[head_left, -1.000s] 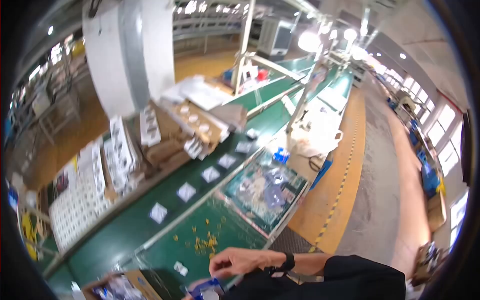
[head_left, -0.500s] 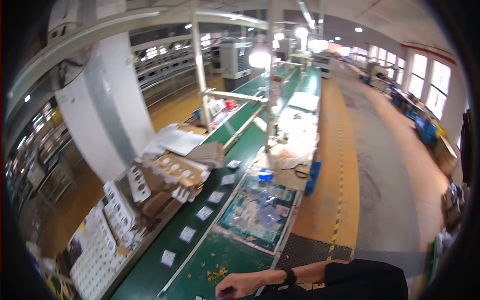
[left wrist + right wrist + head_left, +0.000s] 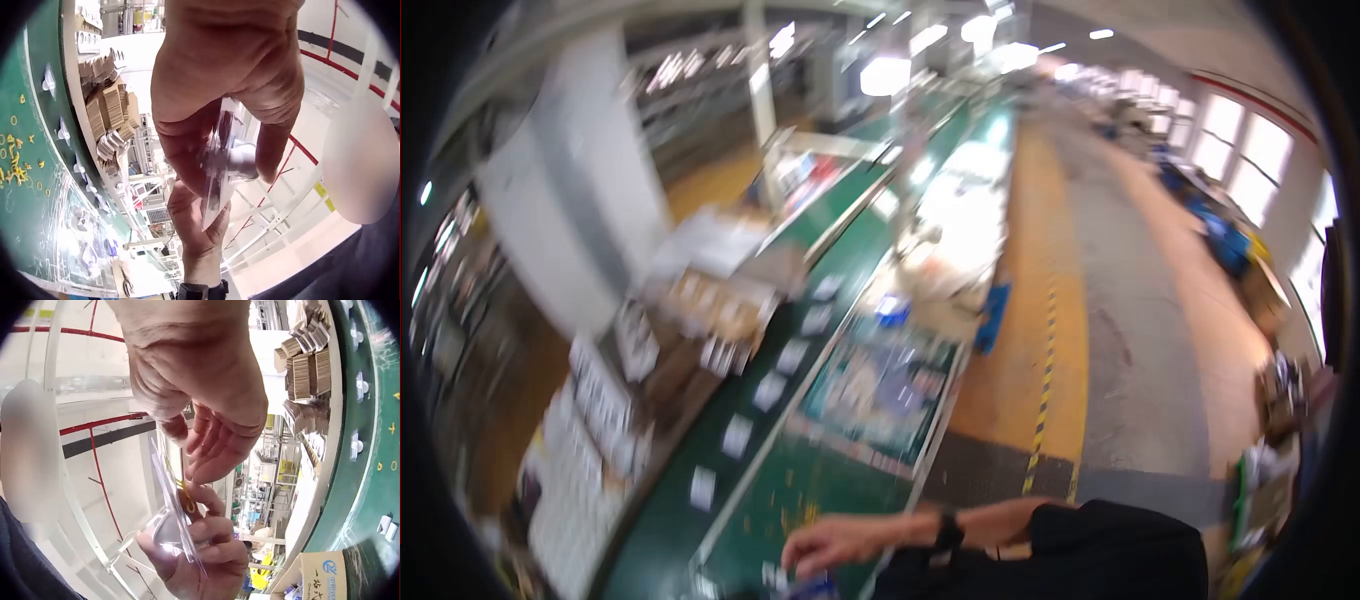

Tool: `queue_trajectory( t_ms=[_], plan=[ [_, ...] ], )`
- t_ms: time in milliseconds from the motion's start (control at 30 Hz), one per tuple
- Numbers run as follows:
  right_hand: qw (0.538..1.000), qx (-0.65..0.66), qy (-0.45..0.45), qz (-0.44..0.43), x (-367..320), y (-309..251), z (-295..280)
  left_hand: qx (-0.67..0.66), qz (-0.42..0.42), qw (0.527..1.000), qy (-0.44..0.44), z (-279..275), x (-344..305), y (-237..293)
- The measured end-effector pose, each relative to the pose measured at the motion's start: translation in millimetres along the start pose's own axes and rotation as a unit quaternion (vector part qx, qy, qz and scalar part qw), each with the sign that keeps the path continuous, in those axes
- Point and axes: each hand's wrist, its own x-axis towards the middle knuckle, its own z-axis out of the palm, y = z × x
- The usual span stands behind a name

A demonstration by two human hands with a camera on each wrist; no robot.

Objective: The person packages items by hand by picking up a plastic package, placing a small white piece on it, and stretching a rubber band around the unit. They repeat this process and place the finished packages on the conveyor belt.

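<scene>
A clear plastic blister pack with a rounded bulge (image 3: 240, 159) is held upright between both hands. The left hand (image 3: 228, 69) grips it from one side, its thumb by the bulge and its fingers along the flat face. From the other side the right hand (image 3: 194, 375) has its thumb and curled fingers around the pack's edge. A small yellow looped piece (image 3: 189, 499) shows against the pack, just below the right fingertips. In the head view the right hand is over the bench's near end, and a blue patch of the pack (image 3: 815, 585) appears below it.
Yellow pieces (image 3: 15, 165) lie scattered on the green bench. White packs (image 3: 737, 435) sit in a row on the belt. Beyond the yellow pieces is a framed mat (image 3: 870, 385) with clear plastic on it. A cardboard box (image 3: 324, 575) stands near the left hand; stacked cardboard (image 3: 710, 300) lies across the belt.
The head view has swung and is blurred; bench and belt sit further left in it. The blue part, out of sight half a second ago, shows again below the right hand.
</scene>
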Motion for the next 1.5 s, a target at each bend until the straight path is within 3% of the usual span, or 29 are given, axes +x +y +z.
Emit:
queue_trajectory(
  t_ms=[33, 67, 100, 133, 167, 200, 333, 433, 567, 700, 800, 900, 933, 1033, 1167, 1300, 1400, 1500],
  plan=[
    [0.997, 0.025, -0.031, 0.064, -5.9, -19.6, -5.1, -0.014, 0.093, 0.995, -0.017, 20.3, -3.2, 35.8],
    [0.993, -0.001, -0.06, 0.104, -7.4, -22.6, -12.8, -0.003, 0.112, 0.993, -0.039, 26.3, 4.6, 46.7],
    [0.989, 0.098, -0.046, 0.099, -12.3, -15.6, -9.7, 0.013, 0.126, 0.99, -0.06, 18.5, 5.1, 50.3],
    [0.984, 0.118, -0.041, 0.126, -15.7, -21.7, -3.8, 0.017, 0.151, 0.987, -0.043, 23.4, -4.0, 56.4],
    [0.991, 0.073, -0.036, 0.108, -16.4, -33.7, 1.0, -0.102, 0.121, 0.987, -0.039, 28.4, -10.6, 51.2],
    [0.995, 0.032, -0.046, 0.081, -17.0, -36.4, 0.7, -0.136, 0.111, 0.983, -0.051, 32.0, -12.9, 51.5],
    [0.993, -0.07, 0.023, -0.095, -6.2, -34.9, 14.3, -0.17, 0.164, 0.972, -0.014, 21.6, -23.3, 38.3],
    [0.99, 0.113, 0.06, 0.058, -11.9, -43.4, 22.4, -0.173, 0.189, 0.966, 0.018, 17.3, -35.3, 27.1],
    [0.999, -0.041, -0.027, -0.01, -6.4, -41.5, 30.2, -0.235, 0.161, 0.958, 0.045, 21.2, -36.6, 28.9],
    [0.976, -0.166, 0.006, -0.139, -1.6, -40.4, 40.2, -0.255, 0.126, 0.958, 0.041, 18.3, -41.7, 21.0],
    [0.977, -0.152, -0.009, -0.147, 1.6, -38.6, 39.4, -0.251, 0.159, 0.954, 0.033, 19.6, -40.5, 18.3],
    [0.995, -0.002, 0.016, -0.102, 2.9, -33.8, 40.0, -0.27, 0.165, 0.948, 0.036, 16.7, -44.2, 18.2],
    [0.992, 0.117, 0.031, -0.029, 0.0, -29.9, 44.0, -0.284, 0.148, 0.946, 0.042, 17.5, -45.2, 19.4],
    [0.927, 0.357, -0.016, 0.116, 0.7, -27.8, 41.4, -0.329, 0.113, 0.936, 0.061, 21.8, -47.0, 25.0],
    [0.845, 0.508, -0.042, 0.162, 3.5, -22.6, 33.6, -0.337, 0.119, 0.932, 0.055, 15.7, -44.1, 19.0],
    [0.872, 0.454, 0.004, 0.181, 6.7, -28.1, 34.6, -0.302, 0.094, 0.948, 0.034, 14.1, -45.3, 11.1],
    [0.939, 0.318, 0.072, 0.109, 8.2, -29.1, 29.7, -0.288, 0.08, 0.954, 0.005, 10.4, -46.9, 10.8],
    [0.956, 0.258, 0.117, 0.077, 8.1, -32.0, 24.2, -0.269, 0.059, 0.961, -0.014, 7.2, -48.7, 8.4]
  ],
)
